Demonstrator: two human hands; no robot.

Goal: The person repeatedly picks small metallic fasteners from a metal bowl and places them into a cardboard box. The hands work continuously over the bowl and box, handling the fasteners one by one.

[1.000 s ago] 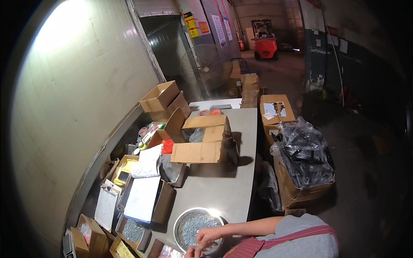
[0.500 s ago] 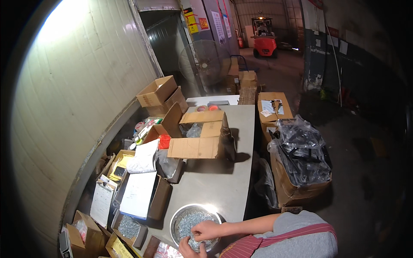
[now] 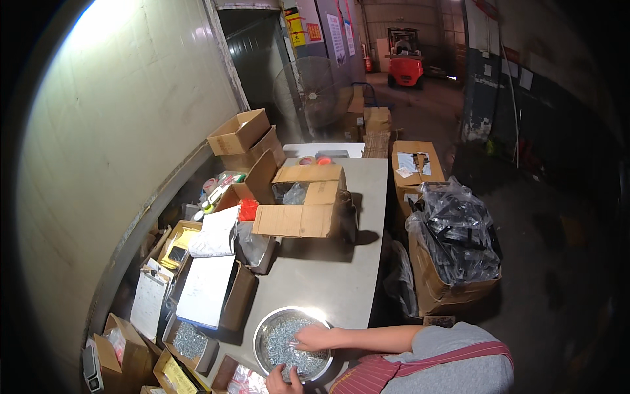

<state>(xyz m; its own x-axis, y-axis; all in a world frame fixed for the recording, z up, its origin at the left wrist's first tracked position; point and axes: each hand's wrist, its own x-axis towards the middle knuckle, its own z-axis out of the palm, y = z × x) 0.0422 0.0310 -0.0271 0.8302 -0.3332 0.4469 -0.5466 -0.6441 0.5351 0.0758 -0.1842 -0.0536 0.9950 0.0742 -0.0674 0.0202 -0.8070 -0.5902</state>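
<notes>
A round steel bowl (image 3: 261,362) of small silvery metal pieces (image 3: 281,338), too fine to tell their exact kind, stands at the table's near end. My right hand (image 3: 314,337) reaches into it from the right. Its fingers are bunched together, their tips down among the pieces. At the bowl's near rim is my left hand (image 3: 284,382), half curled, with a gap between thumb and fingers. Its palm is hidden. More such pieces fill a small box (image 3: 190,341) left of the bowl. Printed plastic packets (image 3: 247,381) lie beside my left hand.
An opened carton (image 3: 295,220) sits mid-table. Along the left are an open notebook (image 3: 209,289), a clipboard (image 3: 151,299) and several boxes. Right of the table stands a carton of bagged black parts (image 3: 456,240). A fan (image 3: 312,95) and a red forklift (image 3: 405,71) are farther back.
My hands have drawn apart. The right hand's fingers have gone down into the metal pieces, and the left has shifted left to the near rim. The view has tilted slightly.
</notes>
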